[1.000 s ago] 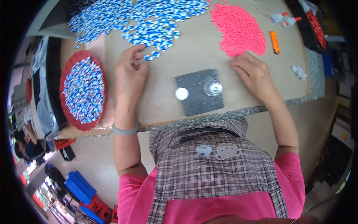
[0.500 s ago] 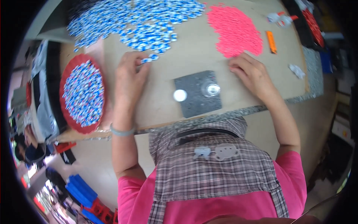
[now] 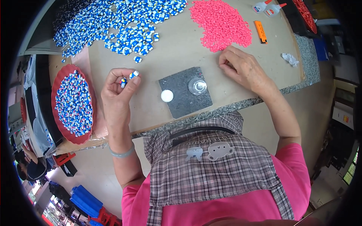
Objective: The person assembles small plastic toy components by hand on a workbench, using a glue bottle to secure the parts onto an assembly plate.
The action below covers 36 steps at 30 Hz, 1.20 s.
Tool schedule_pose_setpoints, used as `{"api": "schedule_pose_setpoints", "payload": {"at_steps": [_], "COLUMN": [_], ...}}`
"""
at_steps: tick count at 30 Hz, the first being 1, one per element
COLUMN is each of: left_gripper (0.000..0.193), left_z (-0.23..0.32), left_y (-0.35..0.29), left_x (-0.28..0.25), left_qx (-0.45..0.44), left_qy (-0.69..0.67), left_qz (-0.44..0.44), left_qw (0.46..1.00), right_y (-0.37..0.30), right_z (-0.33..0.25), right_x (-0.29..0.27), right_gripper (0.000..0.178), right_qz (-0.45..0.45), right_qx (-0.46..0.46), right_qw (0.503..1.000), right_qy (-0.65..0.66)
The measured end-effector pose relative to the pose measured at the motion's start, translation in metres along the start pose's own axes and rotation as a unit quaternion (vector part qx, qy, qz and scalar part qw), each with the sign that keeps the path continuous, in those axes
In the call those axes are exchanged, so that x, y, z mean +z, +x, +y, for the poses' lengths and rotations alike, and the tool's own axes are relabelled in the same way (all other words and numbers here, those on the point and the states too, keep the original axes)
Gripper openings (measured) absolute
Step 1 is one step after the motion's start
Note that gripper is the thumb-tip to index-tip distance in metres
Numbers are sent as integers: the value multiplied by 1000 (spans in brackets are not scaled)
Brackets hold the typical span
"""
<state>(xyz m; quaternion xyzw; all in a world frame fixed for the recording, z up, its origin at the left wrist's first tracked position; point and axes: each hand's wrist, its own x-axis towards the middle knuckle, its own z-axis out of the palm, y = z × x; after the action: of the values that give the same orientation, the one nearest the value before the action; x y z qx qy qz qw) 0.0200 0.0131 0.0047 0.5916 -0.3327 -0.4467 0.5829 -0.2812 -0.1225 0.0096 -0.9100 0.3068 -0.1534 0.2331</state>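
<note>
My left hand (image 3: 117, 92) is above the table, right of the red scalloped bowl (image 3: 59, 130). Between its thumb and fingers it pinches a small blue-and-white piece (image 3: 134, 74). A second small piece, blue with some yellow and red (image 3: 123, 82), is tucked in the same fingers. My right hand (image 3: 249, 71) rests by the near edge of a heap of small pink pieces (image 3: 220, 26), its fingertips drawn together; anything in them is hidden. A large heap of blue-and-white pieces (image 3: 132, 34) spreads over the far left, with one piece (image 3: 137, 59) lying apart in front.
Between my hands lies a dark square slab (image 3: 181, 103) bearing a white disc (image 3: 167, 95) and a small clear glass dish (image 3: 197, 86). Farther right are an orange lighter-like object (image 3: 260, 32), two small bottles with red tips (image 3: 272, 10) and crumpled tissue (image 3: 290, 59). Stone edging (image 3: 241, 100) borders the table.
My left hand has drawn back from the blue heap toward me, with pieces now showing in its fingers. My right hand stays beside the pink heap. The whole view has shifted slightly.
</note>
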Motion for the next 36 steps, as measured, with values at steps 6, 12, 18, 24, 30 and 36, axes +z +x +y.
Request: {"api": "schedule_pose_setpoints", "payload": {"at_steps": [6,12,18,24,30,36], "left_gripper": [24,26,29,26,26,21], "left_z": [12,13,12,11,8,6], "left_y": [-15,-26,-31,-33,-32,-36], "left_x": [14,34,46,46,48,54], "left_qx": [-41,-67,-107,-109,50,10], "left_qy": [-22,-85,-112,-87,51,38], "left_qz": [-22,-87,-120,-137,-159,-111], "left_qw": [999,990,981,981,985,993], "right_y": [-4,-2,5,10,12,13], "right_z": [-13,-30,-37,-43,-46,-48], "right_x": [-3,-4,-2,-6,-4,-4], "right_gripper": [9,7,14,25,23,22], "right_qz": [3,-29,-66,-126,-142,-138], "right_qx": [76,128,147,200,221,218], "right_qw": [978,915,852,825,835,851], "right_qy": [193,382,498,513,484,457]}}
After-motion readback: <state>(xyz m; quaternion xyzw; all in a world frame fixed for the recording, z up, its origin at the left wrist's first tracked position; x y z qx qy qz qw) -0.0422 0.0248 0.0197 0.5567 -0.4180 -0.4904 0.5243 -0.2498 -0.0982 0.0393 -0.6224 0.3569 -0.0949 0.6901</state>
